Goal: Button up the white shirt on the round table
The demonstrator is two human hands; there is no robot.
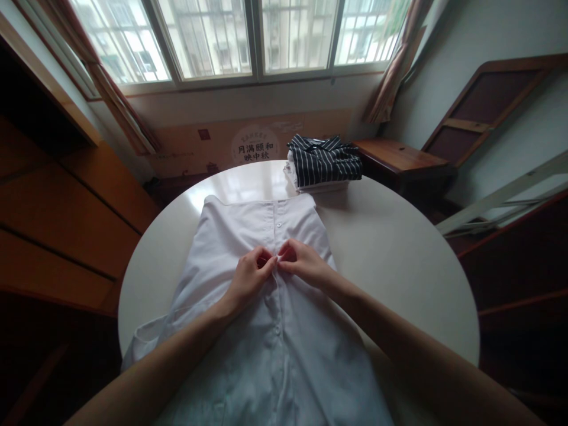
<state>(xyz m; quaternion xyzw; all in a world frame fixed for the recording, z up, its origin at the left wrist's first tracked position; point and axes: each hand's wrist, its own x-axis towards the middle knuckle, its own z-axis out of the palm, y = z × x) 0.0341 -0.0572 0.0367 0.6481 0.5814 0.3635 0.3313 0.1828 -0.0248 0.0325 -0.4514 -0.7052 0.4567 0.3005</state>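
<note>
A white button-up shirt [213, 260] lies spread on the round table, its button placket running down the middle toward me. My left hand [254, 269] pinches the placket edge from the left. From the right, my right hand [302, 260] grips the same spot, thumb and fingertips meeting those of the left. What sits between the fingertips is too small to make out, though the cloth is drawn up there. One button [279, 225] shows above my hands and another [277, 331] below them. A sleeve [148, 334] rests folded at the left.
Folded clothes topped by a black-and-white striped shirt [326, 163] are stacked at the far edge of the white round table [399, 248]. A wooden side table [399, 155] stands beyond at the right. Wooden cabinets [57, 236] are on the left, and a barred window [252, 41] is behind.
</note>
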